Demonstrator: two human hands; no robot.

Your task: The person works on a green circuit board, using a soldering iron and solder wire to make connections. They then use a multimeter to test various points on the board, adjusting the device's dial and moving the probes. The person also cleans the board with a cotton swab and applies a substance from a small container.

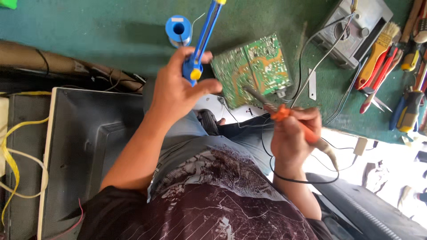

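Blue and yellow, the desoldering pump (201, 39) sits in the closed left hand (177, 91), its long axis running steeply up and slightly right, the yellow-capped end by the thumb and the far end at the frame's top edge. The right hand (291, 135) is wrapped shut around an orange-handled soldering iron (284, 114), whose metal tip points up and left onto the lower edge of a green circuit board (253, 66). That board lies tilted on the green work surface (89, 31), between the two hands. A blue solder spool (178, 29) stands just beyond the pump. Open surface stretches to the left of the spool; the right side is crowded with a grey meter (356, 31), a paintbrush (378, 49) and pliers (409, 106).
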